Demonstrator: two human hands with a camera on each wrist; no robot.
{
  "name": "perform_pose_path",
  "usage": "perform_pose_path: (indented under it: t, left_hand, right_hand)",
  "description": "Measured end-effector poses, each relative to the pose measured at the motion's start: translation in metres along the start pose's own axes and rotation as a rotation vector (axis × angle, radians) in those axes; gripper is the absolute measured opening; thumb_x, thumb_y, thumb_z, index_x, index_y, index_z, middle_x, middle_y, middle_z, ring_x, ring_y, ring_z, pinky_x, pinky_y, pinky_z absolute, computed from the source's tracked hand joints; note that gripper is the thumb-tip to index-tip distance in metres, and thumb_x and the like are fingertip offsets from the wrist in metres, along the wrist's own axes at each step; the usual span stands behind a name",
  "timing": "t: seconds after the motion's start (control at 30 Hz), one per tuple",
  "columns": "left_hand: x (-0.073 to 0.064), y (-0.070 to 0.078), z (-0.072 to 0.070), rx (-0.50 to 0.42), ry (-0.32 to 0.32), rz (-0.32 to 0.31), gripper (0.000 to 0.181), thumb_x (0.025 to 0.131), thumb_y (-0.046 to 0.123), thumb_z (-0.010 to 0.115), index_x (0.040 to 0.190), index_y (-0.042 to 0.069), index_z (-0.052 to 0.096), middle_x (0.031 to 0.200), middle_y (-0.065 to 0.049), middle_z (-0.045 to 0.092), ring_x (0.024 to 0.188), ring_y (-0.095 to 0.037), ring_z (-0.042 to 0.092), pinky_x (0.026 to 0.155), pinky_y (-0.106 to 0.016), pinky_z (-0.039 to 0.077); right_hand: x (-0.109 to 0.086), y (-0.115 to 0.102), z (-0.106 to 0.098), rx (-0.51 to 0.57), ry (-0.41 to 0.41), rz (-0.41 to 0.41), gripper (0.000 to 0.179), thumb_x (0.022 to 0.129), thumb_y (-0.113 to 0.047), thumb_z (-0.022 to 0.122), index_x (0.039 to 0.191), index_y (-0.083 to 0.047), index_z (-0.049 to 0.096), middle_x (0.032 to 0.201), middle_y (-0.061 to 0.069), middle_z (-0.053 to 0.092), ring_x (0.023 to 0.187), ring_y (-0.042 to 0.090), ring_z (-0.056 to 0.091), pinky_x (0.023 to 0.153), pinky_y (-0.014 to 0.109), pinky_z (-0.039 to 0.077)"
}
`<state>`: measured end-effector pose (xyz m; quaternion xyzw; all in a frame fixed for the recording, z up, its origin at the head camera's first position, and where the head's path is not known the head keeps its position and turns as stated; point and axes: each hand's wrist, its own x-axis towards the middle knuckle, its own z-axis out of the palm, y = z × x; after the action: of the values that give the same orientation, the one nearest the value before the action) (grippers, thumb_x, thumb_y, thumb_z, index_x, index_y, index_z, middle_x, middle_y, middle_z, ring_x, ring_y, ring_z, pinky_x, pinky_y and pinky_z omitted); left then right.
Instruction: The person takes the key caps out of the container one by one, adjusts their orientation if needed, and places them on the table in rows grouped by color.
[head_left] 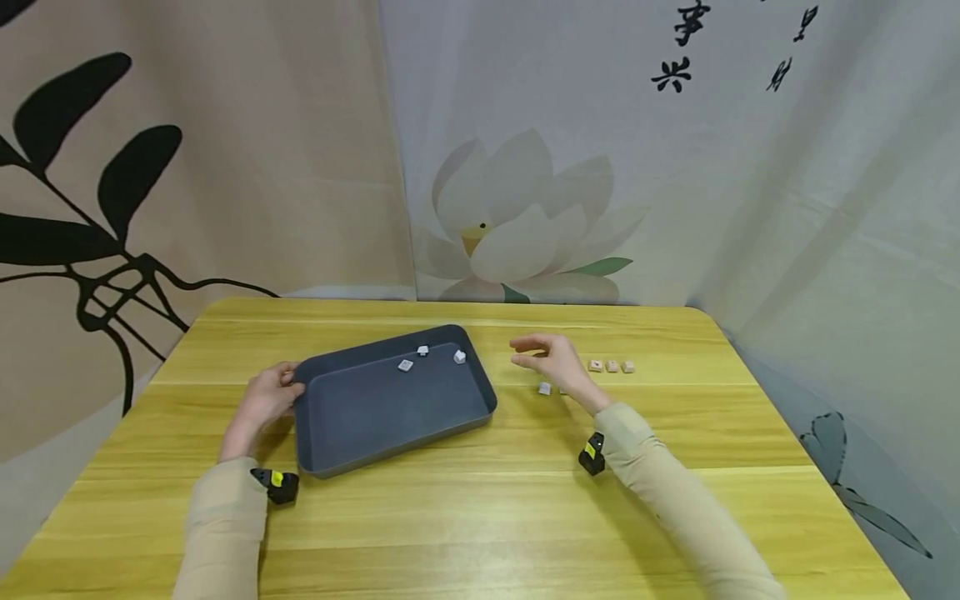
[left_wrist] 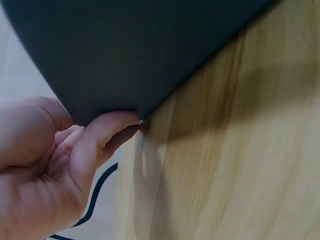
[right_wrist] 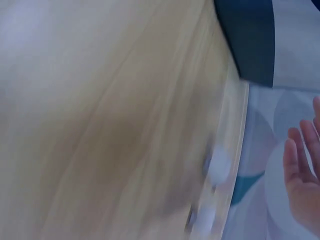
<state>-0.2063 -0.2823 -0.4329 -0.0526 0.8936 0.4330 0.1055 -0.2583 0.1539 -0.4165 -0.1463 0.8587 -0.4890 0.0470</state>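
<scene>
A dark grey rectangular tray (head_left: 390, 425) stands at an angle on the table. My left hand (head_left: 272, 393) grips its left end, and in the left wrist view the thumb and fingers (left_wrist: 107, 131) pinch a corner of the tray (left_wrist: 115, 60). Inside, toward the far right, are three small white pieces (head_left: 406, 365) that look like keycaps. Right of the tray my right hand (head_left: 553, 360) hovers with loosely bent fingers and nothing between them. Beneath it lies a white keycap-like piece (head_left: 544, 388); another is partly hidden by the wrist.
Three more small pieces (head_left: 612, 367) form a row to the right of my right hand. The wooden table (head_left: 450, 533) ends at a printed curtain (head_left: 525, 208) behind. A dark cable (left_wrist: 97, 192) shows past the table edge in the left wrist view.
</scene>
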Motion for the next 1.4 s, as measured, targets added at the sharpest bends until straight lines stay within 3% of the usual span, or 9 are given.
perform_pose_path:
  t: [0.13, 0.3, 0.57, 0.87, 1.13, 1.23, 1.4]
  left_hand:
    - [0.001, -0.001, 0.001, 0.001, 0.004, -0.007, 0.051, 0.098, 0.003, 0.041, 0.144, -0.013, 0.026, 0.137, -0.038, 0.042, 0.108, -0.042, 0.062, 0.073, -0.033, 0.061]
    - [0.001, -0.001, 0.002, 0.005, 0.0, -0.012, 0.052, 0.098, 0.004, 0.041, 0.144, -0.013, 0.025, 0.138, -0.039, 0.04, 0.111, -0.044, 0.059, 0.074, -0.035, 0.061]
    - [0.001, 0.0, 0.0, 0.013, -0.003, -0.009, 0.052, 0.098, 0.004, 0.04, 0.145, -0.013, 0.024, 0.139, -0.039, 0.038, 0.114, -0.046, 0.057, 0.076, -0.036, 0.06]
    - [0.0, 0.003, 0.001, 0.014, -0.004, -0.016, 0.052, 0.098, 0.004, 0.04, 0.145, -0.013, 0.024, 0.139, -0.039, 0.038, 0.114, -0.045, 0.057, 0.076, -0.036, 0.06]
    - [0.0, 0.003, 0.0, -0.003, -0.005, -0.017, 0.052, 0.099, 0.004, 0.039, 0.145, -0.012, 0.024, 0.139, -0.039, 0.038, 0.116, -0.047, 0.055, 0.078, -0.037, 0.06]
    - [-0.001, 0.004, 0.001, -0.01, -0.009, -0.016, 0.051, 0.099, 0.004, 0.039, 0.145, -0.012, 0.024, 0.139, -0.039, 0.038, 0.117, -0.047, 0.054, 0.079, -0.038, 0.06]
    - [-0.001, 0.004, 0.001, -0.01, -0.011, -0.019, 0.051, 0.099, 0.004, 0.039, 0.145, -0.012, 0.024, 0.139, -0.038, 0.039, 0.117, -0.046, 0.055, 0.079, -0.037, 0.06]
  right_hand:
    - [0.015, -0.006, 0.02, 0.063, -0.042, -0.008, 0.035, 0.088, -0.015, 0.068, 0.121, -0.004, 0.065, 0.122, 0.016, 0.065, 0.108, 0.03, 0.064, 0.089, 0.034, 0.057]
    - [0.031, -0.009, 0.038, 0.078, -0.032, -0.015, 0.034, 0.087, -0.012, 0.068, 0.119, 0.0, 0.065, 0.119, 0.016, 0.067, 0.108, 0.029, 0.064, 0.089, 0.035, 0.056]
    - [0.047, -0.015, 0.061, -0.008, -0.037, -0.013, 0.032, 0.085, -0.015, 0.072, 0.116, -0.008, 0.069, 0.114, 0.007, 0.07, 0.109, 0.023, 0.062, 0.092, 0.039, 0.053]
    - [0.056, -0.017, 0.084, -0.258, -0.051, -0.106, 0.03, 0.084, -0.008, 0.071, 0.114, -0.005, 0.07, 0.115, 0.009, 0.07, 0.109, 0.026, 0.063, 0.088, 0.037, 0.056]
    - [0.059, -0.02, 0.089, -0.573, -0.052, -0.179, 0.025, 0.085, -0.003, 0.069, 0.108, -0.01, 0.073, 0.113, 0.007, 0.071, 0.106, 0.022, 0.066, 0.087, 0.033, 0.057]
    - [0.059, -0.019, 0.089, -0.576, -0.058, -0.183, 0.024, 0.084, -0.001, 0.068, 0.106, -0.011, 0.073, 0.111, 0.006, 0.071, 0.106, 0.022, 0.065, 0.087, 0.033, 0.057]
    - [0.057, -0.017, 0.088, -0.416, -0.076, -0.148, 0.026, 0.084, 0.002, 0.067, 0.108, -0.009, 0.072, 0.112, 0.007, 0.07, 0.109, 0.024, 0.063, 0.091, 0.035, 0.055]
